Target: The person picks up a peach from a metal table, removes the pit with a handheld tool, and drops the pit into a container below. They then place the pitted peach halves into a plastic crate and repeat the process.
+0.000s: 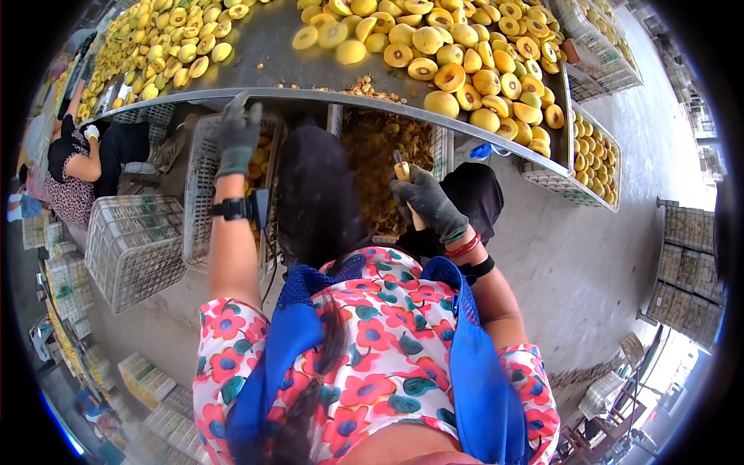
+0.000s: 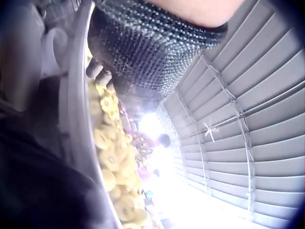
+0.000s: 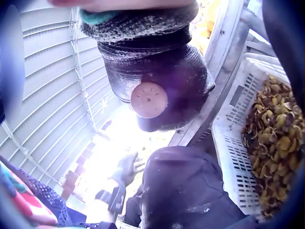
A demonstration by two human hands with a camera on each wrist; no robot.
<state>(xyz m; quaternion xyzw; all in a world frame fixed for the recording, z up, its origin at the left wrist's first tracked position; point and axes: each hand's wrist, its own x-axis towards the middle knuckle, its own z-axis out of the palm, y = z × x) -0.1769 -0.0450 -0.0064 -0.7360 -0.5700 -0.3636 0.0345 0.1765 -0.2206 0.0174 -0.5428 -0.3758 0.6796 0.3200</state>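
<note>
My gloved right hand (image 1: 431,203) grips a wooden-handled tool (image 1: 401,171) above a crate of brown and yellow fruit scraps (image 1: 380,147). A short metal tip shows at the tool's upper end; the round butt of its handle (image 3: 149,100) pokes out of the fist in the right wrist view. My gloved left hand (image 1: 239,138) is raised by the metal table's front edge (image 1: 186,98), over a crate holding yellow fruit (image 1: 260,159). Its fingers stretch out with nothing between them. Halved yellow peaches (image 1: 484,81) are heaped on the table, many with brown centres.
More peach halves (image 1: 159,54) lie at the table's left. A full fruit crate (image 1: 593,163) stands beyond the right end. An upturned white crate (image 1: 136,248) sits on the floor to the left, near another person (image 1: 74,167). My knees are under the table edge.
</note>
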